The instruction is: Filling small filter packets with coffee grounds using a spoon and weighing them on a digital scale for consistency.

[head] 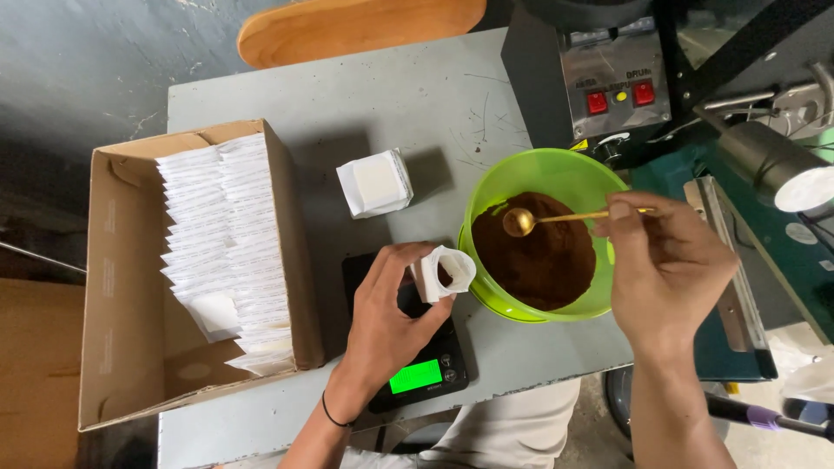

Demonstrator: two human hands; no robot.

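My left hand (388,311) holds a small white paper filter bag (443,272) open over a black digital scale (417,375) with a lit green display. A little brown powder shows inside the bag. My right hand (665,271) pinches the handle of a gold spoon (532,220), whose bowl hovers over the brown ground powder (543,252) in a lime green bowl (556,167). The bowl stands just right of the scale.
A cardboard box (122,287) packed with several white sachets lies at left. A stack of white filter bags (375,183) rests on the grey table (365,95). A black and metal machine with red buttons (617,87) stands at the back right, and a wooden chair back (356,26) beyond the table.
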